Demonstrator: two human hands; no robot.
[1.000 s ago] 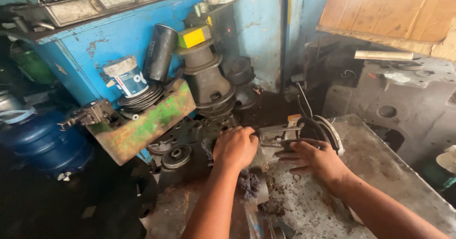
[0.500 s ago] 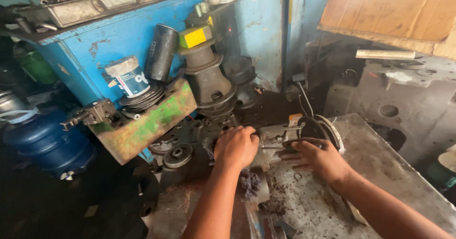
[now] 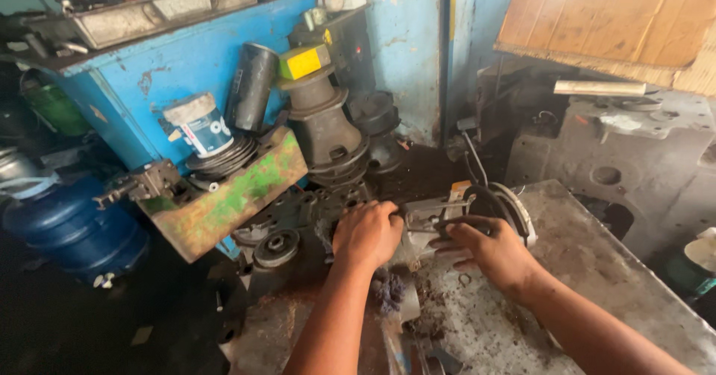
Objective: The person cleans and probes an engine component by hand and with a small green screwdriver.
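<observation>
Left of the grey metal part point(image 3: 440, 222) on the grimy workbench point(image 3: 597, 285), a blue water jug point(image 3: 71, 229) and green tray point(image 3: 224, 196). The left hand point(image 3: 367, 233) is clenched at the part's left end; the right hand point(image 3: 488, 250) grips its right side, beside the black pulley point(image 3: 503, 203)

Bench point(image 3: 597, 270) is open on the right; far left is jammed with stacked parts point(image 3: 324, 133) and a green tray point(image 3: 231, 196).
</observation>
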